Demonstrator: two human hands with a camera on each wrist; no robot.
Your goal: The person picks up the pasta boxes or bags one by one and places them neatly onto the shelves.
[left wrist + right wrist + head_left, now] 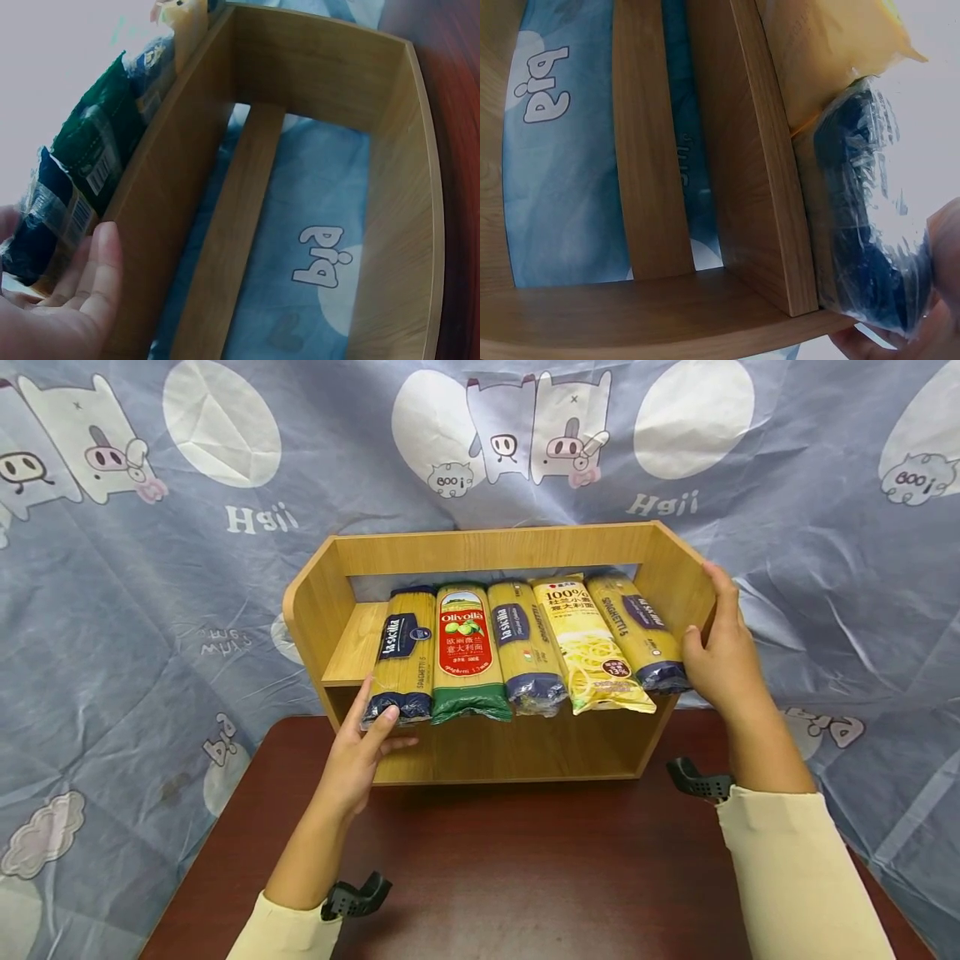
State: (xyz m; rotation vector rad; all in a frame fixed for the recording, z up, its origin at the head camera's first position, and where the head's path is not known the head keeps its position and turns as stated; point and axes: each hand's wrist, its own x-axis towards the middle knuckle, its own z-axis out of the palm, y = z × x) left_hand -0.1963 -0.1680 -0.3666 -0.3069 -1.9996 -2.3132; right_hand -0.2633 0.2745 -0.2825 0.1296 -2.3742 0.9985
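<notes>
Several packs of spaghetti lie side by side on the upper board of a wooden shelf (pixel 487 550). At the left end, my left hand (pixel 358 760) holds the blue-ended spaghetti pack (pixel 405 672) by its near end, thumb on top and fingers underneath. Next to it are a red-and-green pack (pixel 465 647), another blue-ended pack (pixel 525 643) and a yellow pack (pixel 588 643). My right hand (pixel 720 652) grips the shelf's right side panel (pixel 675 568), thumb inside, close to the rightmost blue-ended pack (pixel 637 627). The right wrist view shows that pack's wrapped end (pixel 870 217) beside the fingers.
The shelf stands on a dark red-brown table (pixel 525 868). Its lower compartment (pixel 510 747) is under the packs, with a crossbar (pixel 232 225) at the back. A blue patterned cloth (pixel 337 452) hangs behind and at the sides.
</notes>
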